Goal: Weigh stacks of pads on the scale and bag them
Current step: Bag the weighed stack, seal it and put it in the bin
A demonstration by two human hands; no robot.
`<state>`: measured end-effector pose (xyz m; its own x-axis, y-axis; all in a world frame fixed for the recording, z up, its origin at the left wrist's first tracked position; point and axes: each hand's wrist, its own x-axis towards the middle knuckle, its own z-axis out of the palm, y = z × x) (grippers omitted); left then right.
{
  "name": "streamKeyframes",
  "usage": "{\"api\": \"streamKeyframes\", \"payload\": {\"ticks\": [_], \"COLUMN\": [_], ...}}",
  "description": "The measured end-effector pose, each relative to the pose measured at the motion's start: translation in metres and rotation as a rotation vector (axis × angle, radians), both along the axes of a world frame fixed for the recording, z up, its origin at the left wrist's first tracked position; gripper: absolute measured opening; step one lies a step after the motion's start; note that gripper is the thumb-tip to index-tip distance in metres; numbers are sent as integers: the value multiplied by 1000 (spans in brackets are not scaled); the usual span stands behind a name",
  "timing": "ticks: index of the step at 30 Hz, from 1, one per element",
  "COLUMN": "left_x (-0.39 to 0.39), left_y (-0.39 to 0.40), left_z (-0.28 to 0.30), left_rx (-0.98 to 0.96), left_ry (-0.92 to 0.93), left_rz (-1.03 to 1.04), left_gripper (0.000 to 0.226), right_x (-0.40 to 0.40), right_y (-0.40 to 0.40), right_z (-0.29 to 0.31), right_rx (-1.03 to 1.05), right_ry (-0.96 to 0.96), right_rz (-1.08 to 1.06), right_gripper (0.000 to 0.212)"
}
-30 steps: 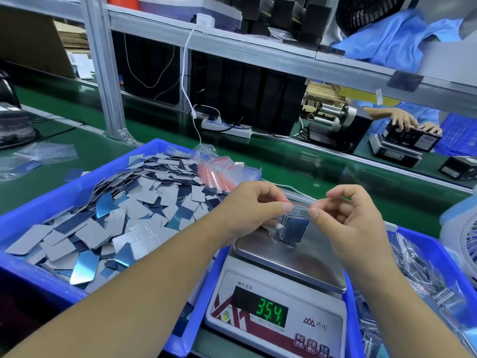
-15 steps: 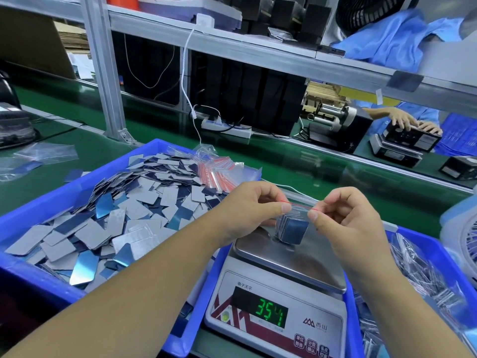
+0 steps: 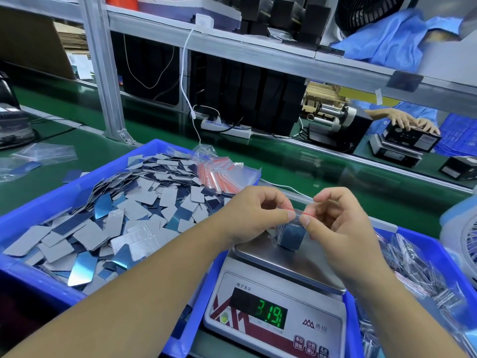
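A small clear zip bag with a stack of blue-grey pads (image 3: pixel 290 237) inside rests on the steel pan of the scale (image 3: pixel 289 264). My left hand (image 3: pixel 258 214) and my right hand (image 3: pixel 335 223) pinch the bag's red-lined top edge from either side, thumbs almost meeting above the stack. The scale's green display (image 3: pixel 271 315) shows digits. Loose grey and blue pads (image 3: pixel 116 223) fill the blue bin (image 3: pixel 33 210) on the left.
A bundle of red-striped empty bags (image 3: pixel 219 174) lies at the bin's far corner. A second blue bin (image 3: pixel 433 257) on the right holds filled bags. A fan (image 3: pixel 464 233) stands at far right. Beyond the green belt, another person works at a scale (image 3: pixel 402 140).
My two hands have closed in along the bag's top edge until the thumbs nearly touch. The scale reading has dropped from 35.4 to a lower figure.
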<state>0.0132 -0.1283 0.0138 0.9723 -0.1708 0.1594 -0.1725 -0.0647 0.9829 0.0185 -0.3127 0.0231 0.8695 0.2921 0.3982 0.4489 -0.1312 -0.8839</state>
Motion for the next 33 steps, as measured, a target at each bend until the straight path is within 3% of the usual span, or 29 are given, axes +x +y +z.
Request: {"api": "streamKeyframes", "payload": {"ticks": [23,33], "left_x": [-1,-1], "left_y": [-1,-5], "left_z": [-2,-3], "left_rx": [61,84], "left_ry": [-105,-95], "left_rz": [19,7], "left_gripper": [8,5], "right_x": [-1,-4], "right_y": [-1,1], "right_z": [-1,0], "right_rx": [-54,-69], "right_ry": [-40,-74], "right_rz": [-26,-51], "right_gripper": [42,33]}}
